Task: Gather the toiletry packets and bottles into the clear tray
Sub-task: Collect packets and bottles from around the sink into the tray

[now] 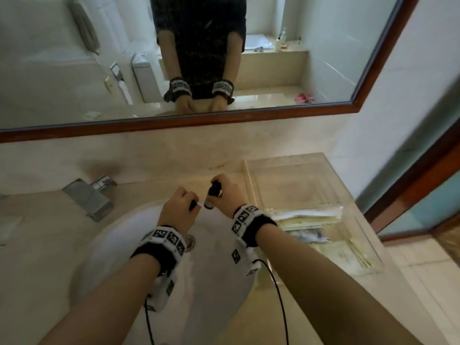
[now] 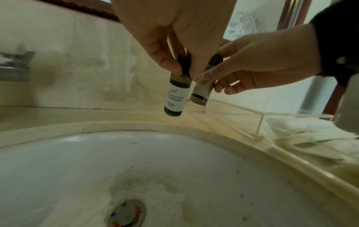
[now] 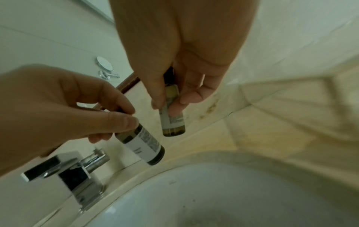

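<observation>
Both hands hover over the sink, each with a small amber bottle that has a black cap and a white label. My left hand (image 1: 193, 204) (image 2: 184, 72) pinches the left bottle (image 2: 175, 95) (image 3: 143, 145) near its cap. My right hand (image 1: 216, 193) (image 3: 170, 101) grips the right bottle (image 3: 172, 122) (image 2: 201, 92) (image 1: 214, 192) by its upper part. The two bottles hang side by side, almost touching. The clear tray (image 1: 298, 188) (image 2: 233, 118) sits on the counter just right of my hands. Several pale toiletry packets (image 1: 308, 217) (image 2: 310, 138) lie in its near part.
The white sink basin (image 1: 216, 282) (image 2: 97, 161) lies under both hands, with its drain (image 2: 127, 215) below. A chrome faucet (image 1: 92, 195) (image 3: 73, 173) stands at the left on the beige counter. A framed mirror (image 1: 174, 125) hangs behind. The counter ends at the right past the tray.
</observation>
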A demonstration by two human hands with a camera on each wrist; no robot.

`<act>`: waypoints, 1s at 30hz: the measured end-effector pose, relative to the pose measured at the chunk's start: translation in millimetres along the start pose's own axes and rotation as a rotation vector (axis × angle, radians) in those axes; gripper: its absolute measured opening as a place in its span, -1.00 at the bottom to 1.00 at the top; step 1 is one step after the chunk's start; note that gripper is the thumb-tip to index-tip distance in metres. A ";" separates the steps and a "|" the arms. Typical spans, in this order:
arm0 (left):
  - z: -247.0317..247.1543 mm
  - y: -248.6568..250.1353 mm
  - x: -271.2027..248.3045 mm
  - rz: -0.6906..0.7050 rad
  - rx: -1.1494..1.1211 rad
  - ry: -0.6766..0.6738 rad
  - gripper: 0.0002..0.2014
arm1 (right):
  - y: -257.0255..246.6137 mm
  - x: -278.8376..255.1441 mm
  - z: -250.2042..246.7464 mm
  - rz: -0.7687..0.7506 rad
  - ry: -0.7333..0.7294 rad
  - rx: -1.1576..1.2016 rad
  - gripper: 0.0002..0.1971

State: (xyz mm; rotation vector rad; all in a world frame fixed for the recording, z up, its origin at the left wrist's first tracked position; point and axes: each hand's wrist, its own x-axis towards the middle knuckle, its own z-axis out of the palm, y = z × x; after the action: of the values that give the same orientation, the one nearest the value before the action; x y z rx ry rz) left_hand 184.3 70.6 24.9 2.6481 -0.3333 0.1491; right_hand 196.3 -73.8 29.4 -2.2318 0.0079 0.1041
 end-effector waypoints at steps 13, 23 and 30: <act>59.8 175.0 17.4 0.142 -0.310 0.037 -0.85 | 99.0 -87.7 -154.5 0.179 0.358 -0.007 -0.59; 124.7 257.4 -1.4 0.386 -0.264 -0.284 -0.80 | 170.1 -134.5 -205.0 0.364 0.412 -0.098 -0.69; 152.3 270.9 -7.2 0.376 -0.244 -0.358 -0.84 | 187.4 -136.7 -201.4 0.412 0.306 -0.195 -0.78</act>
State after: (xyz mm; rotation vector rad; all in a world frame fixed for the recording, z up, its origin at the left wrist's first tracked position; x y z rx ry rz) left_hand 114.5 -231.8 6.4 2.3367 -0.9059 -0.2378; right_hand 66.7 -352.0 16.0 -2.3898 0.6497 -0.0149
